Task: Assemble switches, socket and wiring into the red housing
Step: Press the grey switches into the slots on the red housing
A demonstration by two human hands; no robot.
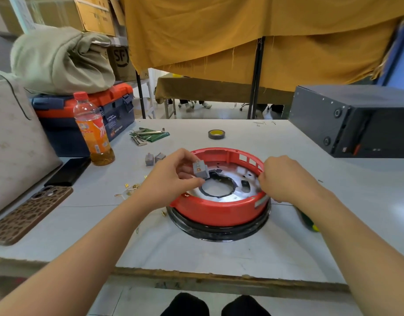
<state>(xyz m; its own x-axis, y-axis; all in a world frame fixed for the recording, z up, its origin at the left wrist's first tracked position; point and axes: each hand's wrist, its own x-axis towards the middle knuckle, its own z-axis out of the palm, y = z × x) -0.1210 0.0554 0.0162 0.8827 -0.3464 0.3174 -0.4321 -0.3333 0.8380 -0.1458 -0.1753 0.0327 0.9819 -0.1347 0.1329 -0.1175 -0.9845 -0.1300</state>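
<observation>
Sitting open side up on a black ring point(219, 231), the red housing point(219, 210) shows a silvery floor with a round central hole and a few dark cutouts; its far right wall has a row of rectangular slots. No switch sits inside it. The left hand point(171, 181) pinches a small grey switch point(200, 169) between thumb and fingertips, holding it above the housing's left inner edge, its orange-marked face turned up toward the camera and its long axis tilted up and away. The right hand point(285, 179) has its fingers curled over the housing's right rim; how tightly it grips I cannot tell. Two more grey switches point(154, 158) stand on the table point(219, 258) just left of the housing, with small brass terminals point(130, 189) scattered nearer the left forearm. The pale worktop also carries a drink bottle point(92, 131), a roll of tape point(216, 134), hex keys point(146, 134), two phones point(30, 214), a toolbox point(87, 115) and a black metal case point(356, 122). Mustard cloth point(253, 30) hangs behind.
</observation>
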